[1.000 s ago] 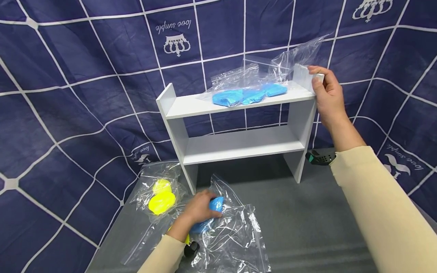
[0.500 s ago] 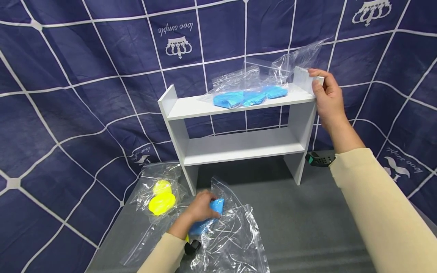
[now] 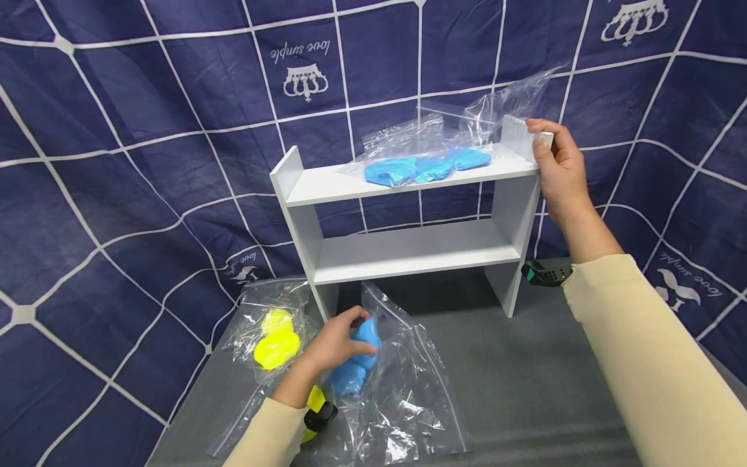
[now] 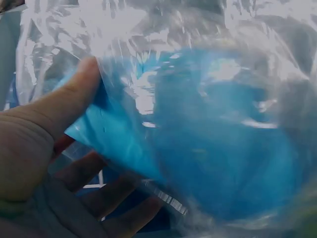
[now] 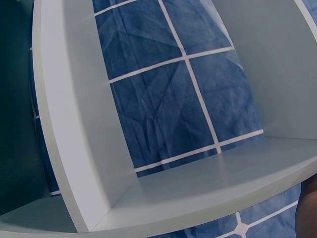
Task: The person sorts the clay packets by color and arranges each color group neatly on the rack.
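Clear crinkled bag (image 3: pixel 408 389): blue lumps (image 3: pixel 349 377), seemingly soft.

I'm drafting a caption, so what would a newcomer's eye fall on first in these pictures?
Probably the two bright yellow shapes, in clear plastic near the left end of the white shelf. Next might come the bagged blue items on its top board. Then the two hands: the left grip on a blue bundle low in front, the right grip on the shelf's upper right end.
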A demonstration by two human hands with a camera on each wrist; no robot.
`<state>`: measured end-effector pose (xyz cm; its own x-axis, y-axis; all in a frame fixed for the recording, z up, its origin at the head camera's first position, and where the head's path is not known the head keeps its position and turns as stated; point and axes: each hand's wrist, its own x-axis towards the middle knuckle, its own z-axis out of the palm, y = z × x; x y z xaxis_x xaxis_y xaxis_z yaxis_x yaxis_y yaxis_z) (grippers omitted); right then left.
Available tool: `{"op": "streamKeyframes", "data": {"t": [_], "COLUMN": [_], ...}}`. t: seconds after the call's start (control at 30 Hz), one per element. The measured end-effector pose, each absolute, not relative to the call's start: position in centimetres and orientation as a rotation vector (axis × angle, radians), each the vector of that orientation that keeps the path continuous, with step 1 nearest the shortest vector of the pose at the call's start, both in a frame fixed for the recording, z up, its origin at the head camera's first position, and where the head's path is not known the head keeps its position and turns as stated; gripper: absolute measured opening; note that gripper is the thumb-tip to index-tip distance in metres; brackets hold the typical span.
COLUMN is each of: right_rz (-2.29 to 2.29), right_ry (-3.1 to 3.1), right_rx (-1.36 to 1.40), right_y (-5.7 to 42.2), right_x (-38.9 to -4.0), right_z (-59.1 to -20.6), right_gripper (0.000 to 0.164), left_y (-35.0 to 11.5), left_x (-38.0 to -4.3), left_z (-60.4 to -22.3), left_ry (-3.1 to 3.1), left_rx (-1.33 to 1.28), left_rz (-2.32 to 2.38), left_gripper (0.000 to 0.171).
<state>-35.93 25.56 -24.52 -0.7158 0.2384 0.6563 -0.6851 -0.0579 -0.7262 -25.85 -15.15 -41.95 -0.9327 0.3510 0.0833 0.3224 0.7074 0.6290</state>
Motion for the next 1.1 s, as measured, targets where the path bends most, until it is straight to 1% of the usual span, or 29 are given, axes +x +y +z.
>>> {"op": "streamKeyframes", "data": {"t": [0.17, 0.4, 0.6, 0.73, 0.87, 1.1], "right_rz": [1.846, 1.846, 1.848, 1.851, 1.843, 1.833], "right_ry": [-1.565, -1.567, -1.564, -1.558, -1.568, -1.584], "right_rx": [0.487, 0.495, 0.492, 0.492, 0.487, 0.482], "right_y": [25.5, 25.4, 25.4, 25.4, 25.4, 25.5], "right_x": [-36.0, -35.8, -35.8, -35.9, -35.8, -35.8], "right_z": [-24.5, -24.5, -24.6, -24.6, -24.6, -24.7], "right_gripper": [0.025, 0.025, 0.024, 0.024, 0.025, 0.025], "left_y": [-15.1, -14.6, -14.1, -14.3, -14.6, -14.6], "left_x": [-25.6, -25.2, -24.5, -24.0, -23.5, -23.3], "left_z": [-40.4, -38.8, -35.9, -33.7, -31.1, -26.5], "left_ry": [2.809, 2.761, 2.69, 2.626, 2.611, 2.769], "left_rx": [0.532, 0.617, 0.609, 0.671, 0.744, 0.819], "left_rz": [1.196, 1.447, 1.616, 1.747, 1.841, 1.827], "left_gripper": [0.047, 0.044, 0.048, 0.058, 0.074, 0.081]}}
